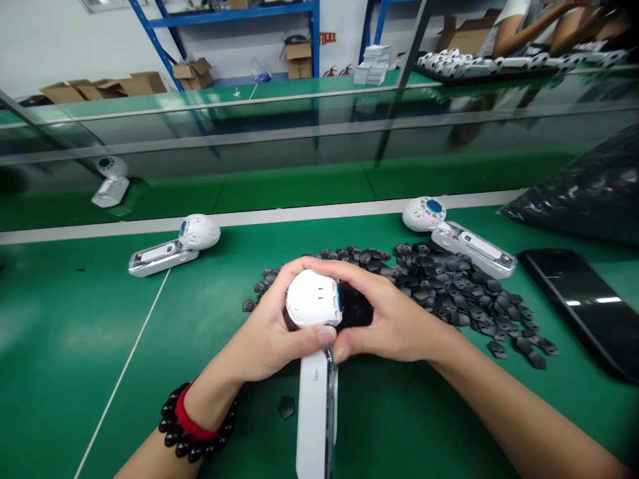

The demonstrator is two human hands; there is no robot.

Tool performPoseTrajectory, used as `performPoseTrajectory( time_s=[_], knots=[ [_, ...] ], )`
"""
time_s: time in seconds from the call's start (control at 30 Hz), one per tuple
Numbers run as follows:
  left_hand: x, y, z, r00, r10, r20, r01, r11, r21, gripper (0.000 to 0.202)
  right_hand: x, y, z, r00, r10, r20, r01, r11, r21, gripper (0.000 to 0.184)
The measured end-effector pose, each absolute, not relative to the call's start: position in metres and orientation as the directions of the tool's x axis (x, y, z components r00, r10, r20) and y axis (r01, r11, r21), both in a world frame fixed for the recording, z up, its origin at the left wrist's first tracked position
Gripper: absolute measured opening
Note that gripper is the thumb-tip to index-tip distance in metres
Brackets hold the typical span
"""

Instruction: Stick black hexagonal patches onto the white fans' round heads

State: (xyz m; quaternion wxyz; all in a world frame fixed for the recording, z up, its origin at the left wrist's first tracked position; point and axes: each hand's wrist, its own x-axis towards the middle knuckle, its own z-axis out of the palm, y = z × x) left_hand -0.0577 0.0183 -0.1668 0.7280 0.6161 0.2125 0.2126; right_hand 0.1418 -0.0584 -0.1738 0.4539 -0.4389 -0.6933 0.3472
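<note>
Smooth green bench (74, 332) | left: white ball-headed device (172, 250), stem glossy | centre: left-hand grip (272, 336) closed round the plastic ball of the held device (312, 389), stem towards wearer | red wall sign (327, 38), characters too small to read | right-hand grip (399, 319) curved over same ball, thumb at neck | right: heaped black pentagonal pieces (454, 286)

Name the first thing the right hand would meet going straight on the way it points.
Most likely the white device's round head: the right hand points leftward, its fingers curving about it; depth leaves actual contact unclear. The left hand lies beyond.
</note>
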Motion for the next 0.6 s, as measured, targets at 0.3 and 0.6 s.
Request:
performPoseTrajectory(
  time_s=[0.3, 0.6],
  knots=[
    [-0.063, 0.009, -0.161, 0.858, 0.504, -0.096, -0.042, 0.256, 0.966, 0.092, 0.139, -0.057, -0.181, -0.255, 0.812, 0.525, 0.452, 0.581, -0.678, 0.069],
    [-0.051, -0.004, -0.157, 0.831, 0.538, -0.139, -0.051, 0.324, 0.945, 0.091, 0.150, -0.059, -0.182, -0.335, 0.834, 0.438, 0.398, 0.547, -0.737, 0.072]
  ],
)
